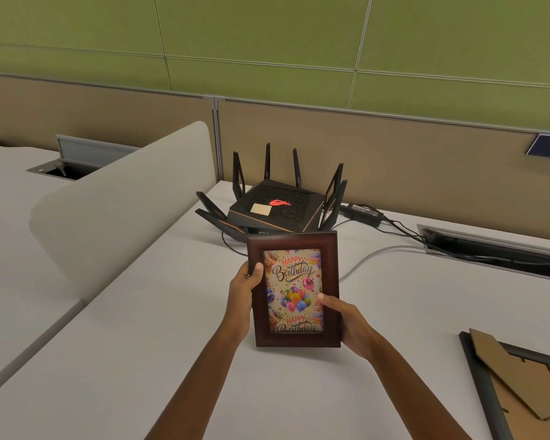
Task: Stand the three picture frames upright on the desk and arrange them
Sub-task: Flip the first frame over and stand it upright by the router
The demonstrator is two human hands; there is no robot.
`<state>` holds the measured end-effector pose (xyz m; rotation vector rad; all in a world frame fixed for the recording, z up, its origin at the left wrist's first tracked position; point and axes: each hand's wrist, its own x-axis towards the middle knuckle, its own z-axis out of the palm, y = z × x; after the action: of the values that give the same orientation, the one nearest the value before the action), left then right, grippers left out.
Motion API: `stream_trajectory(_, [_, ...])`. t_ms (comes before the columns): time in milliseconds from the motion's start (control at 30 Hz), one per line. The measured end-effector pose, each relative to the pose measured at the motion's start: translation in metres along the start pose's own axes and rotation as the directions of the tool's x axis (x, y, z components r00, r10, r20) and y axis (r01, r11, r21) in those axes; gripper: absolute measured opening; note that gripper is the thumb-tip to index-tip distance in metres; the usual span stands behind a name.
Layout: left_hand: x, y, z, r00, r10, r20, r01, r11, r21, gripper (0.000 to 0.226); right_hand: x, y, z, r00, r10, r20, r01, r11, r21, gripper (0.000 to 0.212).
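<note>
A dark brown wooden picture frame with a "Happy Birthday" balloon card is held upright above the white desk, its picture facing me. My left hand grips its left edge, thumb on the front. On the right edge, my right hand holds the frame lower down. A second, black frame lies face down at the desk's right edge, its brown cardboard back and stand showing. No third frame is in view.
A black router with several antennas sits just behind the held frame. Its power brick and cables run right to a cable slot. A rounded white divider stands at left, a tan partition behind.
</note>
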<state>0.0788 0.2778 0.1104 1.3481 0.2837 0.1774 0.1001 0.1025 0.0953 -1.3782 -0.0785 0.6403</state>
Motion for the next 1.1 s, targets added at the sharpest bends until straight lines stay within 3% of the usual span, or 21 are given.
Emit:
stream_trajectory(733, [-0.018, -0.016, 0.021, 0.998, 0.053, 0.03, -0.055, 0.996, 0.074, 0.014, -0.016, 0.018, -0.021, 0.997, 0.028, -0.071, -0.018, 0.991, 0.134, 0.017])
stream_trajectory(1100, [-0.034, -0.023, 0.031, 0.997, 0.065, 0.038, -0.07, 0.986, 0.152, 0.016, -0.032, 0.023, -0.029, 0.997, 0.033, -0.071, -0.027, 0.996, 0.091, 0.016])
